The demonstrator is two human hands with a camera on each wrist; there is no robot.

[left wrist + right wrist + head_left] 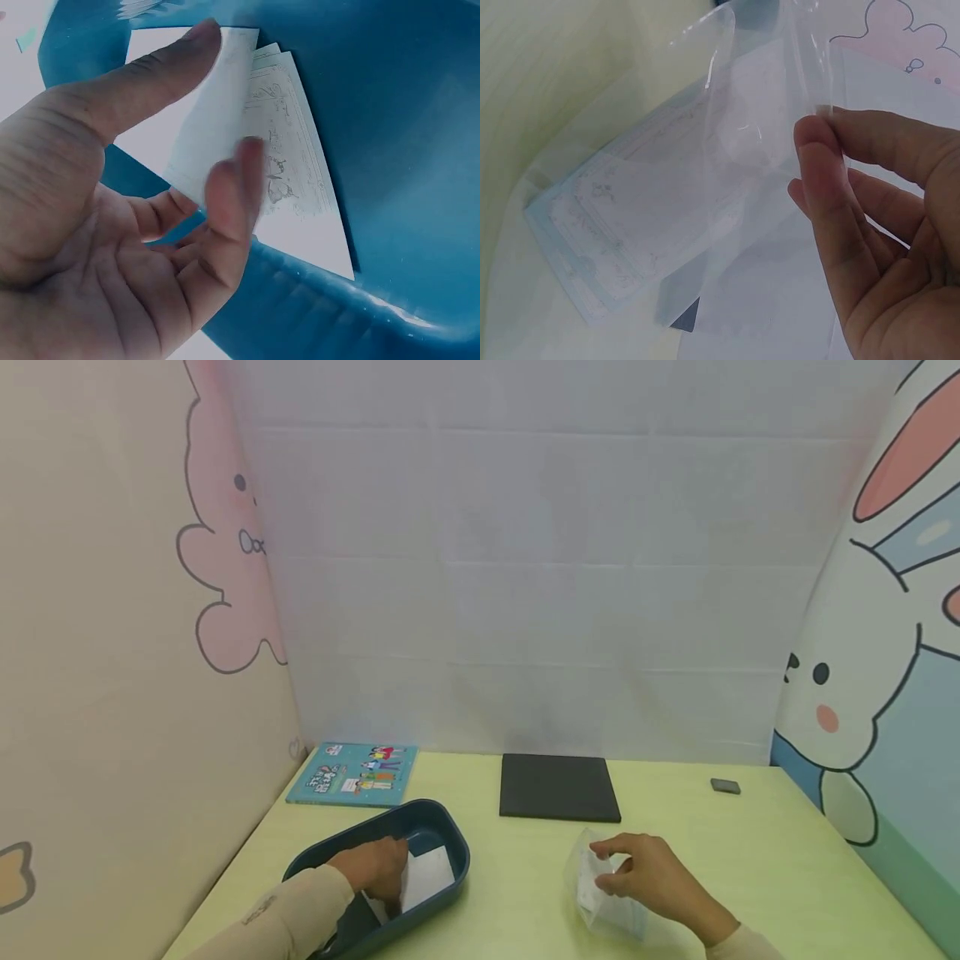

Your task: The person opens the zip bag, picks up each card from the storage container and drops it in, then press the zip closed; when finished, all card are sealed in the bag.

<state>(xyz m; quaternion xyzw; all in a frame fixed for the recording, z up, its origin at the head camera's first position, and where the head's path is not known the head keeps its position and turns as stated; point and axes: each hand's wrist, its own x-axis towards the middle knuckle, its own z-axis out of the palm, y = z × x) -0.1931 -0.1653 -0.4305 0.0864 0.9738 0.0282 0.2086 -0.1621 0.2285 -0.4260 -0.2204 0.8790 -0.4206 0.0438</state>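
"What step is the left hand (375, 868) on?"
"Picking up, probably: it's at white printed paper cards (300, 150) inside the dark-blue plastic tray (450, 831); whether its grip is clamped, one cannot tell."
"The right hand (652, 872)?"
"Pinches a clear plastic bag (720, 135). Next probably needs firm card hold."

Under the left fingers (227, 202), the paper slips (191, 127) are white, some printed with fine grey line drawings; the tray (444, 828) around those fingers is dark blue. Beside the right fingers (826, 184), the bag (679, 75) is clear and colourless, and the enclosed papers (652, 214) are white with pale blue edges and faint print. Beyond the left fingers, the book (352, 774) is teal with multicoloured figures and white lettering. Farther off between both sets of fingers, the flat panel (560, 787) is black. Beneath them, the tabletop (517, 893) is pale yellow-green.
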